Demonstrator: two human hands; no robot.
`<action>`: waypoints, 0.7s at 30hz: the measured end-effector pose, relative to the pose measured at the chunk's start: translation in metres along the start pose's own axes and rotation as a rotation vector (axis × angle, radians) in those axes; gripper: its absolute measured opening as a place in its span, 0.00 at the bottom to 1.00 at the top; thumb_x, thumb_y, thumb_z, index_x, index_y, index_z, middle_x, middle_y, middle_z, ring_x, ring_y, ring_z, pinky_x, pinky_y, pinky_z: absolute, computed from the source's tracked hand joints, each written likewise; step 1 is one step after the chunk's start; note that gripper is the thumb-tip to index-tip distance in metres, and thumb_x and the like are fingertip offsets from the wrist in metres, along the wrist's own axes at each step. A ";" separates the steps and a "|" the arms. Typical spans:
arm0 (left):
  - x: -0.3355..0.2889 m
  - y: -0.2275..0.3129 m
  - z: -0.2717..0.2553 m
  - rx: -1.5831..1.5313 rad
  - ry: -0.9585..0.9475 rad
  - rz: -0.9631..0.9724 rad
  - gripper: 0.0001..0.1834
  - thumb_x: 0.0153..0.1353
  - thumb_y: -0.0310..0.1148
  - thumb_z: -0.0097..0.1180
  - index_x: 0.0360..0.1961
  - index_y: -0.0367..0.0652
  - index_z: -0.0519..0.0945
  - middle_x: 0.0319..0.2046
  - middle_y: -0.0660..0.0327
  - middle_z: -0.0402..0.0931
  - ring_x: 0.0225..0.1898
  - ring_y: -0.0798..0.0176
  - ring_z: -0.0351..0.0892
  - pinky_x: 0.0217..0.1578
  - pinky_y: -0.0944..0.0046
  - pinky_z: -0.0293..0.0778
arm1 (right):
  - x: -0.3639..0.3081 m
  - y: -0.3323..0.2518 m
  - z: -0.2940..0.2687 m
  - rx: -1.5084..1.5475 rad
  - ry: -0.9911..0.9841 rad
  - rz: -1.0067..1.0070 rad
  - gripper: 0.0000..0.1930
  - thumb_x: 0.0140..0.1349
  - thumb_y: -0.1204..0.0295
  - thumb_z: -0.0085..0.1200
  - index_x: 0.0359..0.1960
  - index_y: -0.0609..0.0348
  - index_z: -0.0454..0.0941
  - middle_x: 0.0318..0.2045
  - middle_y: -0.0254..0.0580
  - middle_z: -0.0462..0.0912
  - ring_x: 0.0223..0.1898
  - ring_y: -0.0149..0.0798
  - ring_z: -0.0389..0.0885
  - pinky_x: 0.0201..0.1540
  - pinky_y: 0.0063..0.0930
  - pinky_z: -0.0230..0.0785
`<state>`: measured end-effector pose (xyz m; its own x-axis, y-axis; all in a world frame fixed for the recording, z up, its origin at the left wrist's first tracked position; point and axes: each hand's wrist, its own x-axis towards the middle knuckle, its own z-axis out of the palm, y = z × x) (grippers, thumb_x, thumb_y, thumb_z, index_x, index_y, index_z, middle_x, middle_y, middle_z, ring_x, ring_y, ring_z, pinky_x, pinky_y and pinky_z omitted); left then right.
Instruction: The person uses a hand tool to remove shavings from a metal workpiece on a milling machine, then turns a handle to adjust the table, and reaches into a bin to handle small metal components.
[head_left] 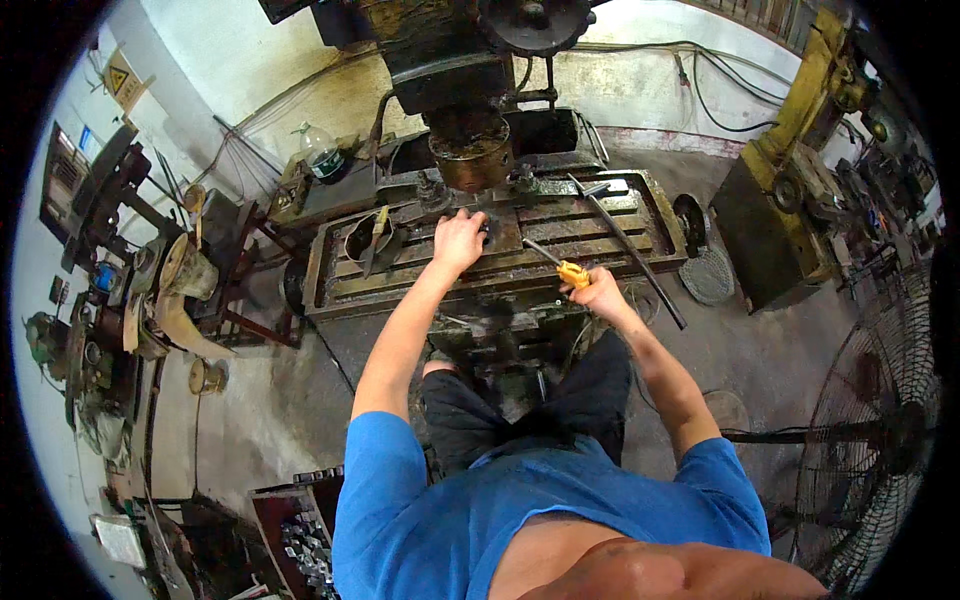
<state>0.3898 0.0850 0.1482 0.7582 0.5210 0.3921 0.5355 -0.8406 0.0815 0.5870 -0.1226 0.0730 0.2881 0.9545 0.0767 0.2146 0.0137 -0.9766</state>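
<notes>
My left hand (460, 240) reaches onto the slotted table (585, 236) of a milling machine, just under its spindle head (470, 150). Its fingers are curled at a small dark piece (485, 228), mostly hidden by the hand. To the right, my right hand (600, 292) grips a yellow air blow gun (572, 274) in front of the table. The gun's thin metal nozzle points up and left toward the dark block (503, 236) beside my left hand.
A bowl with a brush (368, 238) sits left on the table. A long metal bar (635, 250) lies across its right side, past the front edge. A large fan (870, 430) stands at right; a crate of metal parts (305, 540) is at lower left.
</notes>
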 end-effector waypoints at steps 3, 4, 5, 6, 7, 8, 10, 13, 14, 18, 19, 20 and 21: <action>-0.002 -0.004 0.008 -0.036 -0.004 -0.078 0.14 0.46 0.35 0.56 0.36 0.49 0.75 0.31 0.55 0.74 0.32 0.49 0.75 0.34 0.53 0.70 | -0.008 -0.014 0.015 -0.606 0.187 0.241 0.15 0.37 0.68 0.54 0.28 0.63 0.80 0.22 0.59 0.77 0.29 0.51 0.79 0.35 0.35 0.70; -0.001 -0.003 0.009 -0.056 -0.011 -0.097 0.13 0.46 0.35 0.56 0.36 0.49 0.76 0.31 0.55 0.74 0.32 0.49 0.75 0.34 0.53 0.70 | -0.013 -0.017 0.017 -0.655 0.245 0.245 0.15 0.38 0.67 0.54 0.28 0.64 0.80 0.23 0.60 0.77 0.30 0.55 0.78 0.36 0.36 0.70; 0.003 -0.002 0.009 -0.101 -0.027 -0.121 0.12 0.45 0.34 0.56 0.34 0.48 0.77 0.32 0.54 0.75 0.34 0.50 0.75 0.35 0.54 0.70 | -0.018 -0.024 0.015 -0.711 0.230 0.309 0.17 0.38 0.65 0.53 0.29 0.65 0.80 0.23 0.61 0.77 0.31 0.54 0.78 0.38 0.37 0.70; 0.006 -0.003 0.010 -0.117 -0.026 -0.137 0.12 0.45 0.34 0.56 0.35 0.48 0.77 0.32 0.54 0.75 0.34 0.50 0.75 0.35 0.54 0.70 | -0.024 -0.028 0.013 -0.669 0.211 0.284 0.18 0.38 0.65 0.53 0.30 0.65 0.79 0.24 0.61 0.77 0.32 0.54 0.78 0.38 0.37 0.70; 0.010 -0.003 0.011 -0.137 -0.021 -0.153 0.12 0.45 0.34 0.56 0.35 0.48 0.77 0.32 0.54 0.76 0.34 0.50 0.75 0.35 0.54 0.70 | -0.031 -0.031 0.009 -0.632 0.194 0.259 0.19 0.38 0.65 0.53 0.31 0.66 0.79 0.25 0.61 0.77 0.32 0.53 0.78 0.38 0.36 0.70; 0.014 -0.004 0.013 -0.156 -0.016 -0.169 0.13 0.45 0.34 0.57 0.35 0.48 0.77 0.32 0.54 0.76 0.34 0.51 0.75 0.34 0.54 0.70 | -0.036 -0.036 0.004 -0.595 0.176 0.234 0.19 0.37 0.65 0.53 0.32 0.66 0.79 0.25 0.61 0.77 0.33 0.53 0.78 0.39 0.36 0.70; 0.020 -0.008 0.021 -0.162 0.050 -0.151 0.12 0.46 0.32 0.56 0.35 0.47 0.77 0.31 0.53 0.76 0.34 0.51 0.76 0.35 0.54 0.71 | -0.045 -0.046 -0.005 -0.543 0.109 0.279 0.20 0.35 0.67 0.52 0.31 0.67 0.78 0.26 0.59 0.78 0.33 0.49 0.79 0.38 0.33 0.70; 0.026 -0.011 0.031 -0.157 0.117 -0.175 0.11 0.46 0.32 0.55 0.34 0.45 0.77 0.28 0.53 0.76 0.33 0.51 0.76 0.34 0.54 0.71 | -0.057 -0.044 -0.014 -0.525 0.141 0.159 0.20 0.33 0.68 0.52 0.32 0.65 0.78 0.26 0.52 0.80 0.31 0.45 0.80 0.37 0.29 0.71; 0.029 -0.011 0.034 -0.153 0.134 -0.191 0.11 0.46 0.32 0.55 0.33 0.45 0.77 0.28 0.53 0.76 0.32 0.50 0.76 0.33 0.53 0.72 | -0.059 -0.042 -0.022 -0.506 0.150 0.137 0.19 0.34 0.71 0.51 0.32 0.67 0.78 0.26 0.50 0.80 0.31 0.41 0.80 0.37 0.28 0.71; 0.032 -0.007 0.038 -0.136 0.140 -0.399 0.13 0.46 0.36 0.57 0.32 0.42 0.76 0.27 0.52 0.76 0.31 0.49 0.77 0.32 0.51 0.72 | -0.065 -0.093 -0.045 -0.445 0.150 0.141 0.20 0.35 0.72 0.51 0.35 0.63 0.78 0.27 0.48 0.81 0.31 0.38 0.80 0.36 0.26 0.71; 0.035 -0.005 0.033 -0.137 0.115 -0.469 0.14 0.45 0.37 0.58 0.32 0.41 0.75 0.28 0.52 0.76 0.31 0.48 0.77 0.32 0.50 0.72 | -0.062 -0.114 -0.052 -0.546 0.191 0.093 0.20 0.35 0.74 0.51 0.36 0.63 0.78 0.28 0.47 0.81 0.32 0.35 0.79 0.37 0.26 0.70; 0.038 -0.003 0.030 -0.145 0.089 -0.533 0.14 0.45 0.38 0.58 0.32 0.41 0.75 0.28 0.51 0.77 0.30 0.48 0.77 0.31 0.50 0.72 | -0.058 -0.123 -0.068 -0.450 0.224 -0.018 0.22 0.35 0.75 0.50 0.38 0.65 0.77 0.30 0.44 0.80 0.33 0.33 0.78 0.39 0.27 0.69; 0.037 -0.008 0.032 -0.157 0.077 -0.543 0.16 0.44 0.38 0.59 0.33 0.42 0.75 0.28 0.51 0.77 0.31 0.48 0.77 0.32 0.51 0.72 | -0.045 -0.154 -0.081 -0.586 0.215 -0.157 0.22 0.35 0.75 0.50 0.39 0.67 0.76 0.33 0.44 0.80 0.35 0.34 0.77 0.41 0.27 0.69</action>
<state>0.4251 0.1154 0.1326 0.3575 0.8771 0.3207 0.7746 -0.4703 0.4229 0.6165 -0.1914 0.2359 0.3797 0.8725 0.3076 0.7263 -0.0752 -0.6833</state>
